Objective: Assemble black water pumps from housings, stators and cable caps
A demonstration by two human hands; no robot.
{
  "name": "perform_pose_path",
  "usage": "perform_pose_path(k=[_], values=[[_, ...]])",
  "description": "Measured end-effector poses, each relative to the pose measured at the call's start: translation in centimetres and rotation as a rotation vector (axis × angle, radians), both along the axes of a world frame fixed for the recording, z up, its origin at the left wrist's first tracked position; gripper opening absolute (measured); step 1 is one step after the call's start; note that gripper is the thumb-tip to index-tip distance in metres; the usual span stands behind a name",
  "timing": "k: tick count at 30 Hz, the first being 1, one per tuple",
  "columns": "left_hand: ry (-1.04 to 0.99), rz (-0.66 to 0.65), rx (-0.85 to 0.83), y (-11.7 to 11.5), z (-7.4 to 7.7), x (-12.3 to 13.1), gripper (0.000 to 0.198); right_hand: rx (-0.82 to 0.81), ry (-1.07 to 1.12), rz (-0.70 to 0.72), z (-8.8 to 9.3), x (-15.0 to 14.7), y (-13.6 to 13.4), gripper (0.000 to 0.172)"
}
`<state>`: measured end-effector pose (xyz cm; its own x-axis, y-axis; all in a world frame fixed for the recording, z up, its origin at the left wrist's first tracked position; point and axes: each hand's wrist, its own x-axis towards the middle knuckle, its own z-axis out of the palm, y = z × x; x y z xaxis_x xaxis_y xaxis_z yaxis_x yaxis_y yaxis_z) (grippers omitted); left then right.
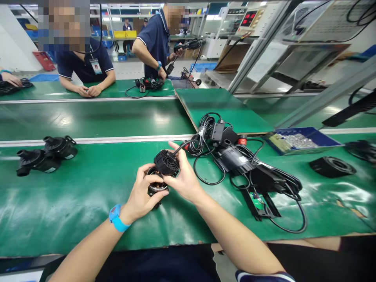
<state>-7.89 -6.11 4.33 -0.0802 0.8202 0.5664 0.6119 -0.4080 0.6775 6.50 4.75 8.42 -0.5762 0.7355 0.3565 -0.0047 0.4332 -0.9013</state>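
Note:
My left hand (143, 190), with a blue wristband, is closed around a round black pump housing (158, 187) whose open, shiny-rimmed mouth faces up. Just above that mouth, my right hand (185, 176) grips a black ribbed motor cover (166, 161), tilted over the housing. A black cable (182, 145) runs from the cover towards the coil of cables on the right. The cover overlaps the housing's far side; whether the two parts touch I cannot tell. My fingers hide much of both.
Two black pumps (47, 154) stand at the left. To the right lie a cabled pump (235, 158), an opened case with a green circuit board (259, 200), a blue tray of small metal parts (311, 139) and a black ring (332, 167). Co-workers stand across the bench, beyond a raised green board (223, 109).

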Motion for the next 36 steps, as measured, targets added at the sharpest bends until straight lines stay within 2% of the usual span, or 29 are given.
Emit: perform_pose_path(k=[4,8,11,14,18,23,27,32,36], values=[[0.011,-0.015,0.042,0.1,0.0,-0.1,0.017,0.011,-0.073,0.056,0.3,0.6,0.3,0.072],[0.075,-0.022,0.057,0.3,0.3,-0.4,0.011,-0.149,-0.065,0.305,0.4,1.7,0.8,0.081],[0.16,-0.004,0.159,0.5,0.1,-0.4,0.012,-0.288,0.009,0.453,0.1,2.3,1.3,0.071],[0.241,0.002,0.264,0.8,-0.2,-0.4,0.016,-0.289,0.014,0.401,-0.4,2.3,1.5,0.06],[0.279,-0.029,0.282,1.0,-0.5,-0.5,0.026,-0.195,-0.022,0.301,-0.9,2.1,1.7,0.056],[0.359,-0.067,0.146,0.9,0.3,-0.7,0.014,-0.131,-0.036,0.289,-1.0,2.1,1.9,0.061],[0.378,-0.022,0.032,1.0,1.0,-0.9,0.018,-0.073,-0.016,0.302,-0.8,2.0,1.8,0.052],[0.36,-0.114,0.009,1.2,1.6,-1.3,0.022,0.063,-0.059,0.247,-0.8,1.8,1.9,0.056],[0.373,-0.18,-0.022,1.4,1.9,-1.6,0.019,0.055,-0.042,0.24,-1.0,1.9,1.6,0.062]])
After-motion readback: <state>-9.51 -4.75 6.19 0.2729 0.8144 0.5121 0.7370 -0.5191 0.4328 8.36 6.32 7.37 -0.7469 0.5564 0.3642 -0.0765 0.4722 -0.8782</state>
